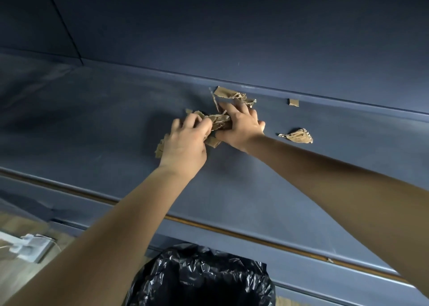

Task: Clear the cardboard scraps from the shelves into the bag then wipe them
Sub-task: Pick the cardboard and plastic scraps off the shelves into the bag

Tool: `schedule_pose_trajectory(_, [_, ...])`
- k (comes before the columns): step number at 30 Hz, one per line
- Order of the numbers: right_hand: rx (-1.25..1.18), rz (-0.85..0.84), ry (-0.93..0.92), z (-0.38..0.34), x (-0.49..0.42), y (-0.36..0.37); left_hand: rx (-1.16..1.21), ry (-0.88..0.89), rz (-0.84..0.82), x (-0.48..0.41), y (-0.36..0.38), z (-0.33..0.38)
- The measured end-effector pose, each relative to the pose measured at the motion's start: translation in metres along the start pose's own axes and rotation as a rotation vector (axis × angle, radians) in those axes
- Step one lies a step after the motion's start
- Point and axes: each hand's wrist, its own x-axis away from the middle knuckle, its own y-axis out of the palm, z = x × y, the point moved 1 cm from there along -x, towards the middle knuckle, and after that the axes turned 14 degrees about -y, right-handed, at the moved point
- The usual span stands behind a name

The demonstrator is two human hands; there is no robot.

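Brown cardboard scraps lie on the dark blue shelf (pixel 104 124), and the clearing looks only partly done. In the head view, the left hand (pixel 185 143) and the right hand (pixel 241 126) are close together at the middle of the shelf, both closed around a bunch of torn cardboard (pixel 219 122) pinched between them. Loose pieces remain: a torn strip (pixel 228 94) at twelve o'clock from the hands, against the back ledge; a small scrap (pixel 294 102) at two o'clock, also by the ledge; and a crumpled piece (pixel 298 136) at three o'clock, apart from the right hand. The black bag (pixel 204 280) stands open at six o'clock, below the shelf's front edge, so the bunch has to be drawn back over that lip before it can drop. Between hands and lip the shelf is bare. Wiping seems not yet begun; no cloth is visible.
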Motion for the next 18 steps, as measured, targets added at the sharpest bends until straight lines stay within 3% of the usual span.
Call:
schedule_pose_trajectory(6, [-0.226,0.005,-0.113,-0.012,0.013,-0.012,0.067,0.093,0.074,0.025,-0.01,-0.011])
schedule_pose_trajectory(10, [0.016,-0.027,-0.149,-0.006,0.031,-0.021,0.104,0.231,0.105,0.046,-0.023,-0.01])
schedule_pose_trajectory(13, [0.185,-0.018,-0.083,0.007,0.039,-0.034,0.141,0.29,0.145,0.06,-0.036,-0.005])
schedule_pose_trajectory(18, [0.231,-0.039,0.146,0.037,0.053,-0.05,0.252,0.369,0.158,0.101,-0.045,-0.005])
